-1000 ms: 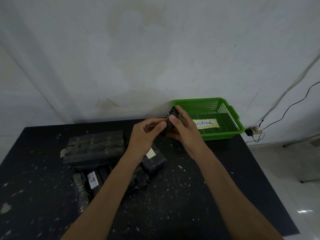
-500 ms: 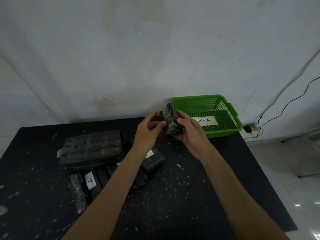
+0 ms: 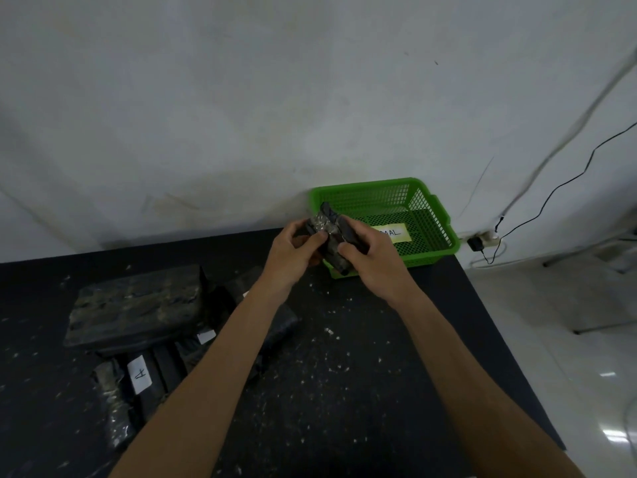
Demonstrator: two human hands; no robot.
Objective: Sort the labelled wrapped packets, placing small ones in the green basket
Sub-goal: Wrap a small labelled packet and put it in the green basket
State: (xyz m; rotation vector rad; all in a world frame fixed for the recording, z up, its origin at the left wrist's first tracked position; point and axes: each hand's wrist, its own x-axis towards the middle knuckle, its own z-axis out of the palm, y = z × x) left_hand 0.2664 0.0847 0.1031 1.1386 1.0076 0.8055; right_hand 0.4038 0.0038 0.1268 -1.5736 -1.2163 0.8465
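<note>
Holding a small wrapped packet (image 3: 332, 236) in mid-air, both hands grip it above the far part of the desk (image 3: 344, 374), just in front of the green basket (image 3: 427, 215). Left hand (image 3: 293, 253) pinches packet's upper left end, thumb and fingers curled round it. Right hand (image 3: 372, 260) wraps the right side and lower part, thumb on the front face. Packet long axis runs roughly upright, tilted: top end points up and away toward basket's near-left corner, bottom end points down toward the person. Wrap is dark, crinkled, shiny patch near top; no label readable on it. Basket sits at desk's far right corner against the wall, a white label (image 3: 393, 232) inside, partly hidden by right hand. Left on the desk: large dark wrapped slab (image 3: 138, 305), below it a pile of smaller dark packets (image 3: 165, 367), one with a white tag marked "A" (image 3: 139, 374). Pale flecks scattered over the black desk top.
</note>
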